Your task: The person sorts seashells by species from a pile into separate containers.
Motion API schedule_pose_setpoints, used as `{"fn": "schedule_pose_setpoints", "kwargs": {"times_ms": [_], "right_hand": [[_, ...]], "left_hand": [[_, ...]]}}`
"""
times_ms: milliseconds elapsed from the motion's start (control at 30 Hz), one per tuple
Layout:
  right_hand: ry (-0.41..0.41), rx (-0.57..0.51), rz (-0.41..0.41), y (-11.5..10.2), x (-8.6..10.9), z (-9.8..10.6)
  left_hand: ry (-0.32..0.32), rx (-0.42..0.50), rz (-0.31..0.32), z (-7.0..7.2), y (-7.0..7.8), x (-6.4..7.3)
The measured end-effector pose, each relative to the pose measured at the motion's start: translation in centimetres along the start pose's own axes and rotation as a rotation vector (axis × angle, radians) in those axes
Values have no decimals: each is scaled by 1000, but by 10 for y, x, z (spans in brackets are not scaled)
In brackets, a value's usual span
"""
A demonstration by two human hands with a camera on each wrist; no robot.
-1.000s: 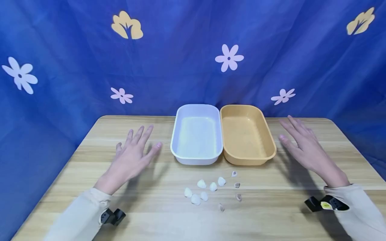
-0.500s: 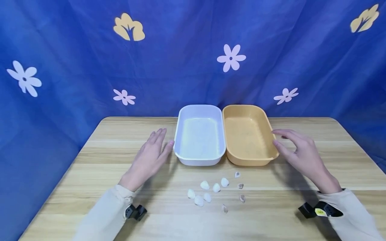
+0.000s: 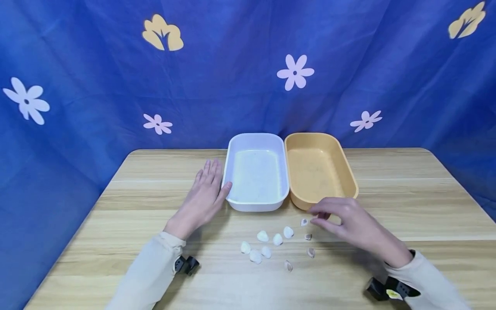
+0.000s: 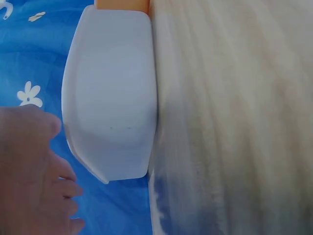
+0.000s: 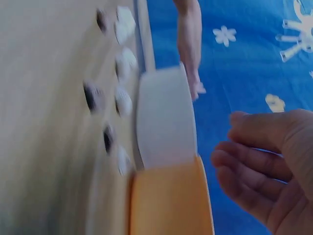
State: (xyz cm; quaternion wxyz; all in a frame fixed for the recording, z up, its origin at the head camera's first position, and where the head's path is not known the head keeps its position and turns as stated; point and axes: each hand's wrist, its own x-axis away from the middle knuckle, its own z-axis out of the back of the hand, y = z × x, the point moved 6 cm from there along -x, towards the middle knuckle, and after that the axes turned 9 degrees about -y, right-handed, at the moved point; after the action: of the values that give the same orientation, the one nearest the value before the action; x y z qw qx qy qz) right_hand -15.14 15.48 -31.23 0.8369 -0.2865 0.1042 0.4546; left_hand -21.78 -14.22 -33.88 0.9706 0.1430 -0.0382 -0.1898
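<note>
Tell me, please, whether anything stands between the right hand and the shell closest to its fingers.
Nothing visible does: in the head view, the fingers of the right hand are just right of that shell, with only tabletop showing between. The orange tray stands beyond, not in the way.

The head view is bright and fairly sharp, with pale glare on the near table (image 3: pixel 252 295) and soft shadows across it. Both wrist views are dimmer and hazier; the right one smears the shells (image 5: pixel 123 102) (their edges melt), the left blurs the table.
</note>
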Motion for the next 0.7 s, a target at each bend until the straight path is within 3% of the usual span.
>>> {"fn": "schedule_pose_setpoints", "kwargs": {"times_ms": [133, 300, 433, 700], "right_hand": [[-139, -3, -28, -9, -10, -26], [-302, 35, -125, -14, -19, -53], [-350, 80, -188, -14, -23, -64], [-386, 142, -194, -12, -23, -73]], "left_hand": [[-34, -11, 9, -5, -3, 2], [-65, -19, 33, -7, -4, 4], [-73, -19, 34, -9, -3, 3], [-71, -35, 24, -9, 0, 2]]}}
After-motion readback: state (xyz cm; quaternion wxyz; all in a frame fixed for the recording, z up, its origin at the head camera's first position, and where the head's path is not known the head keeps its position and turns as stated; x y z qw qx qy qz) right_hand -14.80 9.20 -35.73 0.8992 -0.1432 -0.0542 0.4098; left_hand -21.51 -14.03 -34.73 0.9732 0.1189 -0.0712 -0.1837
